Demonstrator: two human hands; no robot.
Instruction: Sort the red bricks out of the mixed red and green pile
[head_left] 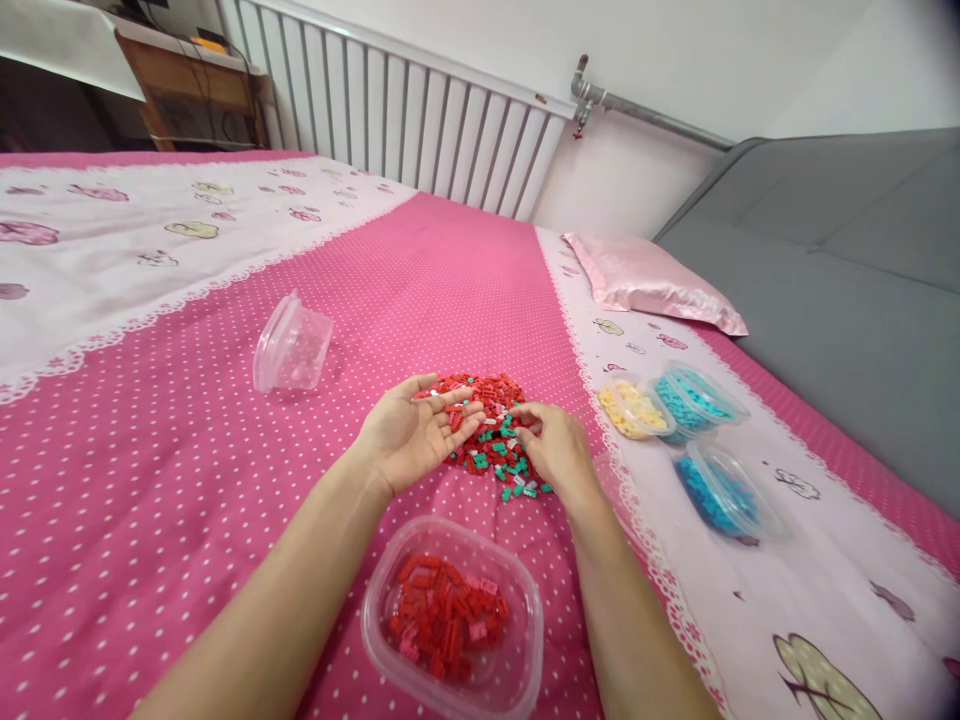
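A pile of small red, green and white bricks (491, 440) lies on the pink dotted bedspread (187, 480). My left hand (409, 435) rests palm up at the pile's left edge, fingers spread, with a few red bricks on the fingertips. My right hand (555, 445) lies palm down on the pile's right side, its fingers curled into the bricks. Close in front of me a clear plastic tub (517, 610) holds several red bricks.
An empty clear tub (292, 345) lies on its side at the left. Three clear tubs stand at the right: yellow bricks (634, 408), teal bricks (694, 398), blue bricks (724, 495). A pink pillow (652, 280), grey headboard (847, 300) and white radiator (420, 125) lie beyond.
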